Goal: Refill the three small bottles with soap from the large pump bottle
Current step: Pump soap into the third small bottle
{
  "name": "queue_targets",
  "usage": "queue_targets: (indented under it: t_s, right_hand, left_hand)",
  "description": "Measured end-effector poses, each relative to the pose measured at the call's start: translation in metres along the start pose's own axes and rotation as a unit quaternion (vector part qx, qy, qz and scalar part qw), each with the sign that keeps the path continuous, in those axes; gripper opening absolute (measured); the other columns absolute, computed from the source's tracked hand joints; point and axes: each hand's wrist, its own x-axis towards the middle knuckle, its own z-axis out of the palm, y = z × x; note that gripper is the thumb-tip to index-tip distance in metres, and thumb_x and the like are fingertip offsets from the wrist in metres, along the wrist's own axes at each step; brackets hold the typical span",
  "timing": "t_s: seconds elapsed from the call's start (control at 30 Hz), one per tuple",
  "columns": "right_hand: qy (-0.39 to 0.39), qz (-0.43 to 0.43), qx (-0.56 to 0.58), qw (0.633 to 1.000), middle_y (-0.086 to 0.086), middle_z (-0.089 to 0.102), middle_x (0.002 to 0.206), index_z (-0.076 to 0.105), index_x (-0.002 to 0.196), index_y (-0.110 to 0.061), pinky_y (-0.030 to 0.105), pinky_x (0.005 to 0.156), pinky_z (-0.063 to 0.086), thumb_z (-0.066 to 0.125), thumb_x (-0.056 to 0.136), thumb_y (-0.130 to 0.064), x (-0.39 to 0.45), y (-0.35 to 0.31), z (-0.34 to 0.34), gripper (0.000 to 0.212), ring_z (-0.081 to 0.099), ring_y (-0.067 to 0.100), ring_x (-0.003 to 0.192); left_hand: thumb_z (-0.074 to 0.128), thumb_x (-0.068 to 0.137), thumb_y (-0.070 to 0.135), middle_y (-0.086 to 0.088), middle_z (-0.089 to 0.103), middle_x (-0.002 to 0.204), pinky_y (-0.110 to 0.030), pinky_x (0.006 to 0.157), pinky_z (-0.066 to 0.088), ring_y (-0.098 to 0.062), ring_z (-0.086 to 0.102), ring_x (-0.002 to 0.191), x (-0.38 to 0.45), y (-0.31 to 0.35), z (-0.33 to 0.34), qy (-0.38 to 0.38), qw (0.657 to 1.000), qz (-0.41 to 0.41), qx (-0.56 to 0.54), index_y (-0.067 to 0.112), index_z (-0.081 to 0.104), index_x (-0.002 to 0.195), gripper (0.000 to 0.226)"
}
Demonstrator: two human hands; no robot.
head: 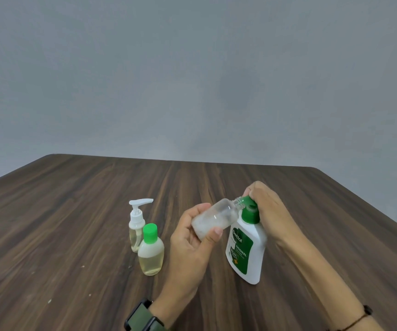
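**Inspector A:** Starting with what is obscured. The pump head [250,206] of the large pump bottle [245,249] is sitting mostly under the right hand [268,211]; only its green collar and part of the top are showing. The nozzle tip is hidden, so I cannot tell whether soap is passing. Both forearms are running out of the bottom edge, and a dark green watch strap [142,317] on the left wrist is being cut off there.

**Inspector B:** Surface and room?

**Inspector A:** A dark wood-grain worktop [73,223] is carrying everything, with a few pale specks showing on its near left part. A plain grey wall [192,68] is standing behind it.

**Inspector B:** Position of the hands and the bottles?

**Inspector A:** The left hand [192,244] is gripping a clear small bottle [216,218], uncapped and tilted, its open neck lying right at the pump head. The inside is looking cloudy; its fill level is hard to read. The right hand is curling down over the pump head, pressing on it. The large bottle is standing upright on the worktop. Left of the hands, a small pump-top bottle [136,225] and a green-capped small bottle [151,252] are standing just beside each other, each holding pale yellow liquid.
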Motion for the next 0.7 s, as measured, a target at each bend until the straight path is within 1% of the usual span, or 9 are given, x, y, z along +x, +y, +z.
queue_targets:
  t_s: [0.1, 0.17, 0.23, 0.3, 0.4, 0.47, 0.53, 0.6, 0.7]
  right_hand:
    - [-0.011, -0.003, -0.009, 1.0, 0.003, 0.047, 0.078, 0.044, 0.073, -0.01, 0.026, 0.061, 0.034, 0.037, 0.087, -0.021, 0.007, -0.009, -0.005, 0.019, 0.041, 0.011, 0.065]
    - [-0.013, -0.002, -0.022, 1.0, 0.004, 0.046, 0.078, 0.044, 0.075, -0.009, 0.025, 0.061, 0.034, 0.036, 0.09, -0.013, 0.01, -0.008, -0.006, 0.018, 0.04, 0.011, 0.066]
    - [-0.008, -0.008, -0.023, 1.0, 0.004, 0.046, 0.077, 0.044, 0.074, -0.009, 0.022, 0.059, 0.035, 0.036, 0.09, -0.016, 0.008, -0.004, -0.005, 0.019, 0.041, 0.009, 0.063]
    - [0.001, -0.012, -0.007, 1.0, 0.002, 0.046, 0.074, 0.043, 0.071, -0.01, 0.016, 0.053, 0.036, 0.037, 0.083, -0.027, 0.003, 0.002, 0.0, 0.021, 0.042, 0.004, 0.057]
    - [0.006, -0.012, -0.003, 1.0, 0.001, 0.046, 0.072, 0.041, 0.069, -0.011, 0.02, 0.055, 0.035, 0.034, 0.073, -0.031, -0.001, 0.002, 0.001, 0.021, 0.041, 0.001, 0.053]
    - [-0.002, -0.012, -0.011, 1.0, 0.001, 0.046, 0.075, 0.042, 0.07, -0.011, 0.023, 0.058, 0.033, 0.035, 0.076, -0.03, 0.003, -0.005, -0.002, 0.021, 0.041, 0.005, 0.059]
    - [-0.015, -0.009, -0.02, 1.0, 0.001, 0.045, 0.076, 0.043, 0.072, -0.011, 0.025, 0.06, 0.032, 0.037, 0.086, -0.021, 0.008, -0.012, -0.007, 0.018, 0.039, 0.009, 0.063]
    - [-0.022, -0.007, -0.025, 0.999, 0.0, 0.044, 0.075, 0.042, 0.071, -0.011, 0.025, 0.06, 0.032, 0.036, 0.089, -0.013, 0.011, -0.012, -0.009, 0.019, 0.037, 0.009, 0.063]
    - [-0.01, -0.006, -0.025, 1.0, 0.001, 0.046, 0.077, 0.042, 0.071, -0.011, 0.025, 0.061, 0.034, 0.037, 0.085, -0.024, 0.006, -0.003, -0.005, 0.019, 0.041, 0.01, 0.064]
  left_hand:
    - [0.074, 0.064, 0.03, 0.008, 0.068, 0.099, -0.02, 0.072, 0.053, -0.007, 0.065, 0.09, 0.002, 0.001, 0.001, 0.001, 1.0, -0.004, -0.013, 0.021, 0.058, 0.107, 0.047]
    - [0.074, 0.062, 0.031, 0.005, 0.068, 0.101, -0.02, 0.072, 0.053, -0.009, 0.065, 0.093, 0.003, 0.001, 0.001, 0.0, 1.0, -0.006, -0.02, 0.021, 0.059, 0.108, 0.049]
    - [0.075, 0.065, 0.026, 0.001, 0.066, 0.104, -0.02, 0.072, 0.053, -0.009, 0.065, 0.094, 0.004, -0.001, 0.0, -0.003, 1.0, -0.008, -0.023, 0.02, 0.058, 0.108, 0.047]
    - [0.071, 0.068, 0.017, 0.002, 0.066, 0.102, -0.018, 0.07, 0.053, -0.007, 0.065, 0.091, 0.002, -0.002, -0.001, -0.004, 1.0, -0.011, -0.022, 0.02, 0.058, 0.107, 0.041]
    - [0.067, 0.068, 0.014, 0.01, 0.067, 0.096, -0.018, 0.068, 0.053, -0.003, 0.065, 0.088, 0.0, -0.003, 0.001, -0.008, 1.0, -0.008, -0.018, 0.02, 0.057, 0.106, 0.039]
    - [0.066, 0.069, 0.014, 0.013, 0.068, 0.094, -0.017, 0.069, 0.053, -0.001, 0.064, 0.087, 0.0, -0.002, 0.002, -0.006, 1.0, -0.008, -0.024, 0.019, 0.056, 0.106, 0.039]
    - [0.068, 0.07, 0.014, 0.013, 0.068, 0.096, -0.018, 0.07, 0.053, -0.003, 0.064, 0.089, 0.003, -0.001, 0.002, -0.001, 1.0, -0.005, -0.027, 0.019, 0.056, 0.107, 0.04]
    - [0.072, 0.073, 0.013, 0.015, 0.068, 0.095, -0.019, 0.071, 0.054, -0.003, 0.064, 0.089, 0.004, 0.001, 0.003, -0.003, 0.999, -0.004, -0.032, 0.019, 0.056, 0.107, 0.039]
    - [0.067, 0.069, 0.01, 0.012, 0.069, 0.093, -0.018, 0.069, 0.054, -0.002, 0.065, 0.087, 0.003, 0.0, 0.003, -0.008, 0.999, -0.009, -0.038, 0.018, 0.056, 0.106, 0.039]
